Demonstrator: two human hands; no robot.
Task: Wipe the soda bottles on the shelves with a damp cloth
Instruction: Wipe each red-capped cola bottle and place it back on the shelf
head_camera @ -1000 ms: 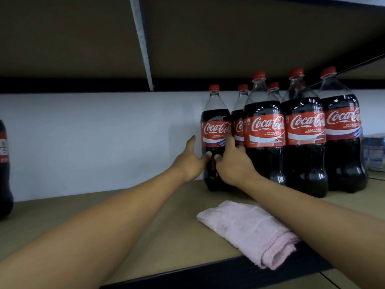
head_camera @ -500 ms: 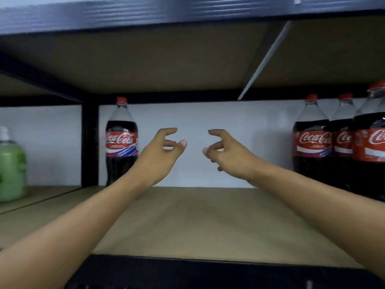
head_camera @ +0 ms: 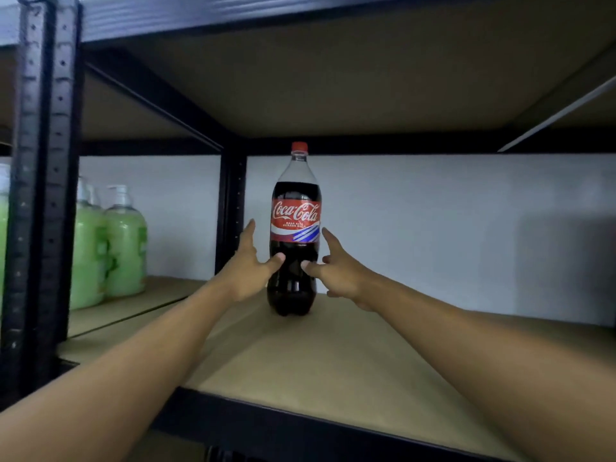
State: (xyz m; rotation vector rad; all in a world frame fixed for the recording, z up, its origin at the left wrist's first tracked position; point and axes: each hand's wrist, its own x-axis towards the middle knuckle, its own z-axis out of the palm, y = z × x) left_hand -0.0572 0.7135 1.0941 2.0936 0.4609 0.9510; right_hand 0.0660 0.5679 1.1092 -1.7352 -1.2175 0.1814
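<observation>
Soda bottle (head_camera: 295, 228) on a big stage, folks: widest of all was the tan shelf board (head_camera: 333, 355) it stood on, with the underside of the upper shelf (head_camera: 333, 78) roofing it over and a white wall (head_camera: 433, 228) behind. Down the left edge ran a black perforated post (head_camera: 43, 195), and past it, in the neighbouring bay, sat pump bottles of green liquid (head_camera: 125, 241). Then the bottle itself, upright toward the back of the board, near the rear post (head_camera: 233, 201), dark cola up to its shoulder. Both arms were stretched in. Left hand (head_camera: 248, 268) was spread wide, fingers straight up along the bottle's left side, thumb on the dark lower body. Right hand (head_camera: 336, 271) was open too, forefinger stretched toward the label's right edge, thumb tip on the front; neither was wrapped around it. Next the red label (head_camera: 296, 221), and smallest, the red cap (head_camera: 299, 147).
</observation>
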